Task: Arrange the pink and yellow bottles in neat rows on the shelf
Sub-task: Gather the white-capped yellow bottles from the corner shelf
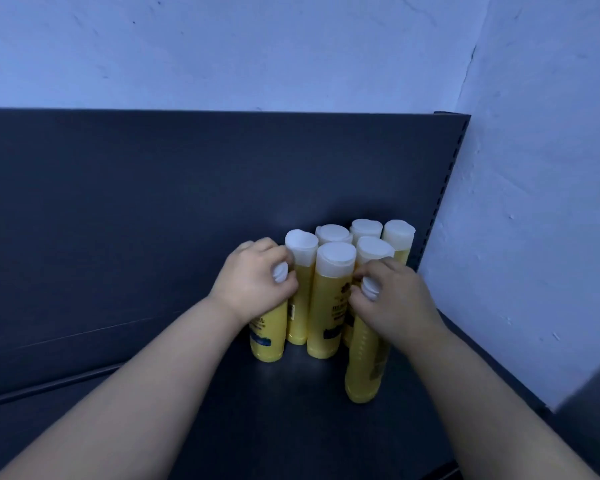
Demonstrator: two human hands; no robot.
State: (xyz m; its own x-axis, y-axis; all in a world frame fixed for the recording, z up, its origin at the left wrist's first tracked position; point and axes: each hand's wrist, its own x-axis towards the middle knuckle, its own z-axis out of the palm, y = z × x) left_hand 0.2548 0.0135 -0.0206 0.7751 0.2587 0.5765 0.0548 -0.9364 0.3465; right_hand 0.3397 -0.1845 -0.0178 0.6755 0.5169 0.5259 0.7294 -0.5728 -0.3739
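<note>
Well, it looks partway done. Six bottles (329, 306) stand packed in two staggered rows of three at the back right corner of the shelf (291, 438), close to the back panel (187, 188). Two more yellow ones are in hand, and no pink ones are in sight, so I'd guess the pink rows are yet to come.

The left hand (253, 278) has its fingers curled tight round the white cap of the left bottle (269, 337), which sits touching the left end of the group. The right hand (392, 299) grips the cap of the right bottle (362, 365) the same way, just in front of the group (whether its base is down on the shelf I can't tell).

Every bottle has its long axis vertical, cap up and base down. The right one leans very slightly.
</note>
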